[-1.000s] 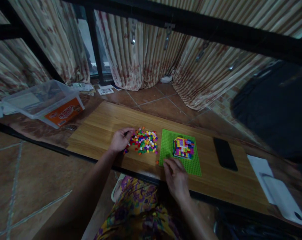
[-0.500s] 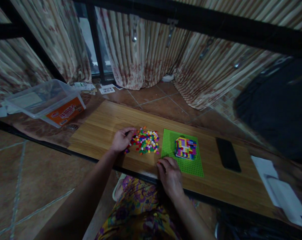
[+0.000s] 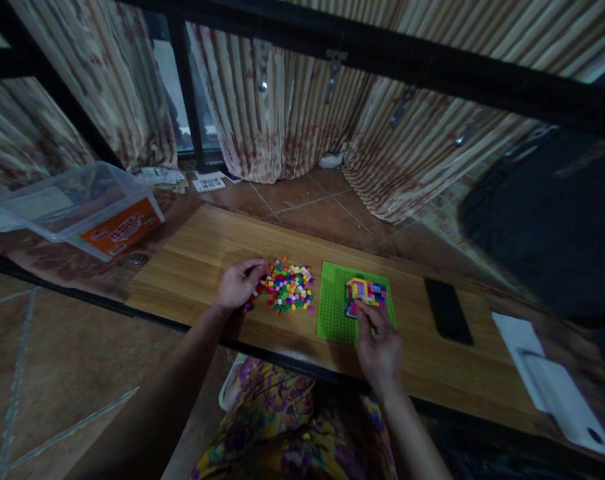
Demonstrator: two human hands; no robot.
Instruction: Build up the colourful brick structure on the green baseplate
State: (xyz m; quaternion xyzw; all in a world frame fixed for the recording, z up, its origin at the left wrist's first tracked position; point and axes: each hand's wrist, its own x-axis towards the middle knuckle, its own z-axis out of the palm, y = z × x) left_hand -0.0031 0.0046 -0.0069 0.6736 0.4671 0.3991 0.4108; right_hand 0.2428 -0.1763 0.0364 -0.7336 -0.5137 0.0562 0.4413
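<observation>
My right hand is over the green studded baseplate, thumb and forefinger pinched at the near left side of a block built of many-coloured toy bricks. The small brick in that pinch is mostly covered by the fingertips. On the left, my left hand rests by the edge of a loose pile of small toy bricks, its thumb and forefinger together. Whatever lies between those fingertips is too small to make out.
A black phone lies right of the baseplate on the wooden table. White objects sit beyond its right end. A clear plastic tub with an orange label stands at the left. Striped curtains hang behind.
My right hand has moved right and forward, from the baseplate's near left corner to the brick block. My left hand stays by the pile. The whole view has shifted slightly.
</observation>
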